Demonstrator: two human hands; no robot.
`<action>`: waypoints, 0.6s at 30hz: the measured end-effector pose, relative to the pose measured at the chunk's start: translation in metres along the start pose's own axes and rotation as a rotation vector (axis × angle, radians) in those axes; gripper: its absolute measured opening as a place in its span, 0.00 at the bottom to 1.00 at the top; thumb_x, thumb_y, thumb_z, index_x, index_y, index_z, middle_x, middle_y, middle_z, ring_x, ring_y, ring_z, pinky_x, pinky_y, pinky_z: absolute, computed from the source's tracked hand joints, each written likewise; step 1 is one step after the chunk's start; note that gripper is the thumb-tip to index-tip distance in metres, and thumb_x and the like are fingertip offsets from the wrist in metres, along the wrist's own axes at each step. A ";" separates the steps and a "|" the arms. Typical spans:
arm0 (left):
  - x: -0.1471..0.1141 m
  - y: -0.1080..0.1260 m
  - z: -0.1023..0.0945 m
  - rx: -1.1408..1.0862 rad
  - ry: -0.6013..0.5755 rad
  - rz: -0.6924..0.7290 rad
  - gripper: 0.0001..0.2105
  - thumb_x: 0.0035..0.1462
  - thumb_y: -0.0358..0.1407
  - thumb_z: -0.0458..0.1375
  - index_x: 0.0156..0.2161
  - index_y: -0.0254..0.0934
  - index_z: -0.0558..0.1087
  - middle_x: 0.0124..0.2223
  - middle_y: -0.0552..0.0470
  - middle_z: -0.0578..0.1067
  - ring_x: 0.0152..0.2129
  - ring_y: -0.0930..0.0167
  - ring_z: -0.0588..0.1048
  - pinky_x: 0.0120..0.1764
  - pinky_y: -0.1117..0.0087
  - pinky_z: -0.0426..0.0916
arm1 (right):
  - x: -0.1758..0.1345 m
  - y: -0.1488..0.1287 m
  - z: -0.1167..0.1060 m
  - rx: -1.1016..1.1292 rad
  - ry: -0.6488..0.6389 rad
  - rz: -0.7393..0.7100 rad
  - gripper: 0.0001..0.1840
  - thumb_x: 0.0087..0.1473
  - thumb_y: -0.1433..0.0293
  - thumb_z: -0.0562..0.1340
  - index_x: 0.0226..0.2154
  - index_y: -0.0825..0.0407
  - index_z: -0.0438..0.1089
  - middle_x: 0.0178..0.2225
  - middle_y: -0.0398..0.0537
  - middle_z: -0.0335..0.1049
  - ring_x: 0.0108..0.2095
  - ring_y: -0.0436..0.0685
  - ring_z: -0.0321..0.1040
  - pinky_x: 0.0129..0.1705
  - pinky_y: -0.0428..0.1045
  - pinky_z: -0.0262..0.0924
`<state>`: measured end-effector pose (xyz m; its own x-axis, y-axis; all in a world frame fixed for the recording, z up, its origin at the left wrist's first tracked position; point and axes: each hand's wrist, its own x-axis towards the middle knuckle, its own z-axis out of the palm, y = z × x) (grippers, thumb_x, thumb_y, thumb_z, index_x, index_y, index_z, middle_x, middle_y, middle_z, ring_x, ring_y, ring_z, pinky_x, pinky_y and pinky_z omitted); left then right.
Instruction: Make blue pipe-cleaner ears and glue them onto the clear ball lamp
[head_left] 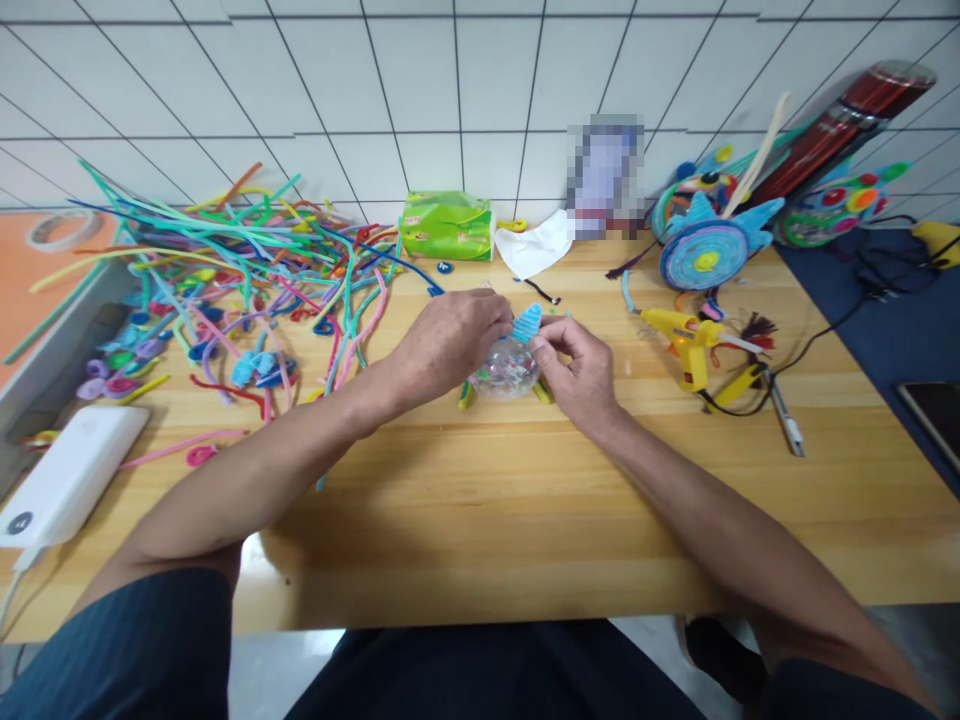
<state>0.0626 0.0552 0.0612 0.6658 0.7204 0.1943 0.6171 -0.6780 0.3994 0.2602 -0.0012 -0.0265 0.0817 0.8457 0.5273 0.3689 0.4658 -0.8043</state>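
A clear, rounded plastic piece [507, 368] with coloured bits in it rests on the table between my hands. Rising from its top is a light-blue ridged piece [527, 323] that looks like bent pipe cleaner. My left hand [459, 338] reaches over from the left, its fingers closed at the top of the clear piece; what they grip is hidden. At the blue piece's right edge, my right hand [574, 362] pinches with thumb and forefinger. Yellow-green tips [466, 394] stick out below the clear piece on both sides.
Many loose pipe cleaners [247, 240] spread over the left side. A yellow glue gun [686, 345] and a utility knife [786, 415] lie to the right, near a blue coiled disc [703, 258]. A green tissue pack [447, 226] stands by the wall; a white power bank [73, 475] lies at left.
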 end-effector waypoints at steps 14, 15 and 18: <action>-0.031 -0.036 0.020 -0.448 0.432 0.047 0.35 0.68 0.55 0.64 0.72 0.44 0.62 0.73 0.38 0.68 0.71 0.54 0.68 0.73 0.49 0.64 | -0.001 0.006 -0.001 0.037 -0.013 0.113 0.13 0.68 0.54 0.63 0.43 0.46 0.72 0.46 0.48 0.82 0.45 0.59 0.79 0.52 0.58 0.74; -0.037 -0.043 0.031 -0.513 0.422 0.052 0.42 0.64 0.58 0.67 0.74 0.45 0.58 0.76 0.36 0.64 0.73 0.51 0.66 0.74 0.46 0.61 | -0.001 0.007 -0.001 0.061 -0.010 0.139 0.16 0.67 0.52 0.64 0.45 0.46 0.72 0.47 0.48 0.82 0.45 0.60 0.79 0.52 0.59 0.74; -0.051 -0.058 0.065 -0.701 0.296 -0.034 0.57 0.51 0.59 0.76 0.77 0.46 0.51 0.76 0.33 0.62 0.75 0.47 0.62 0.76 0.39 0.56 | -0.002 0.010 0.000 0.134 -0.023 0.210 0.23 0.63 0.47 0.67 0.50 0.46 0.72 0.52 0.51 0.81 0.48 0.61 0.80 0.53 0.60 0.74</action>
<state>0.0200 0.0483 -0.0304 0.4500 0.8154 0.3642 0.1589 -0.4744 0.8658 0.2636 0.0013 -0.0358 0.1219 0.9325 0.3399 0.2195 0.3087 -0.9255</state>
